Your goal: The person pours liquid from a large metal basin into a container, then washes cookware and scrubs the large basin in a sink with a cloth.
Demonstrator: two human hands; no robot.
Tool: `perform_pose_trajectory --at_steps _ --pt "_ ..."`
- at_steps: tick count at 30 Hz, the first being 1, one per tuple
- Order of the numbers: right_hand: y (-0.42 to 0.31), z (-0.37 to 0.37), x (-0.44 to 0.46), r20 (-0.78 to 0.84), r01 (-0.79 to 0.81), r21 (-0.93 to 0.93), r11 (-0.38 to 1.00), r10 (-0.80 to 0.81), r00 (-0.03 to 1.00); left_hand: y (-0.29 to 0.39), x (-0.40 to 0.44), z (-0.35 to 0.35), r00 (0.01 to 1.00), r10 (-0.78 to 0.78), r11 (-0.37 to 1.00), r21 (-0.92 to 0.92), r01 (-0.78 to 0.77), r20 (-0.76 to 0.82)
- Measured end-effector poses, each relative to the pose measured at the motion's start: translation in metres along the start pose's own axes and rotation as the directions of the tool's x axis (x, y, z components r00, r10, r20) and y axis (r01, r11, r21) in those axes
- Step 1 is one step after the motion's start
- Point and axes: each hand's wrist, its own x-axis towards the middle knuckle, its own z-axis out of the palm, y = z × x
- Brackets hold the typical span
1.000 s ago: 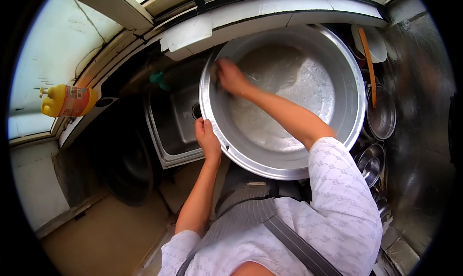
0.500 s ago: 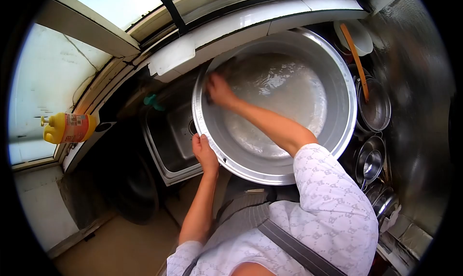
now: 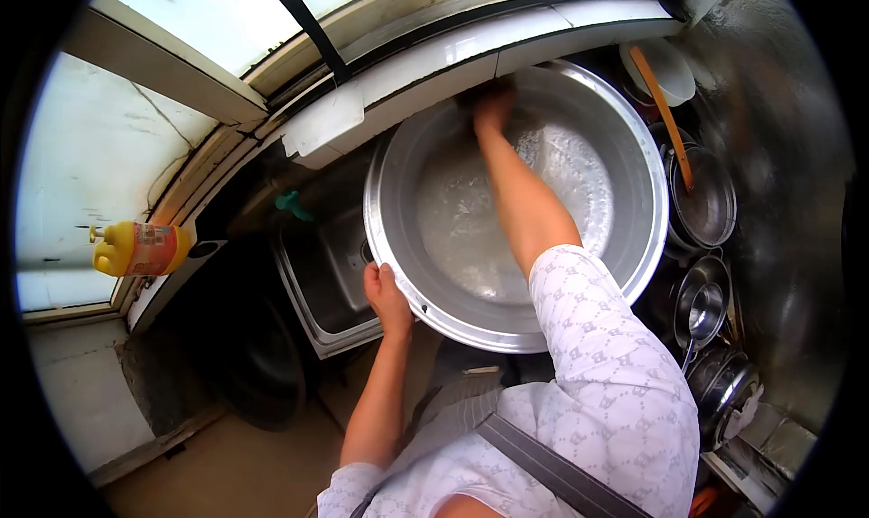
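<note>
A large round metal basin (image 3: 638, 170) with shallow cloudy water (image 3: 457, 224) in its bottom fills the middle of the view, its left side over the sink. On the basin's lower left rim, my left hand (image 3: 388, 299) is closed round the edge. My right hand (image 3: 493, 106) reaches across the basin to its far inner wall. Something dark is at its fingers, too blurred to make out.
A metal sink (image 3: 330, 269) with a teal object (image 3: 292, 205) behind it lies left. A yellow pump bottle (image 3: 142, 248) is by the window. Pots (image 3: 704, 197), a white bowl (image 3: 672, 73) and a ladle (image 3: 703, 312) stand right.
My right hand has swept from the basin's left inner wall to the far wall. My left hand has stayed on the rim. The view has shifted slightly.
</note>
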Motion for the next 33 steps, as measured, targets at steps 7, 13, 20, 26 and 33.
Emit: perform_pose_trajectory --at_steps 7,13,20,26,33 --pt "-0.048 0.013 -0.103 0.581 0.054 -0.087 0.995 0.007 0.814 0.004 0.003 -0.001 0.999 -0.021 0.999 0.036 0.020 0.027" --pt "-0.087 -0.025 -0.154 0.850 0.134 0.174 0.976 -0.217 0.480 0.001 0.001 -0.002 0.999 -0.018 1.000 0.013 0.018 0.051" --pt "-0.053 -0.005 -0.029 0.206 0.036 -0.059 0.998 -0.023 0.978 -0.002 -0.002 -0.007 0.997 -0.055 0.998 -0.024 0.057 0.050" --pt "-0.027 0.018 -0.092 0.522 0.222 -0.101 0.970 -0.138 0.842 0.007 0.000 -0.001 0.996 -0.059 0.997 0.062 0.055 0.062" --pt "-0.038 0.017 -0.066 0.173 0.243 -0.061 0.968 -0.229 0.958 0.003 -0.002 -0.004 0.999 -0.038 0.998 0.057 0.036 0.031"
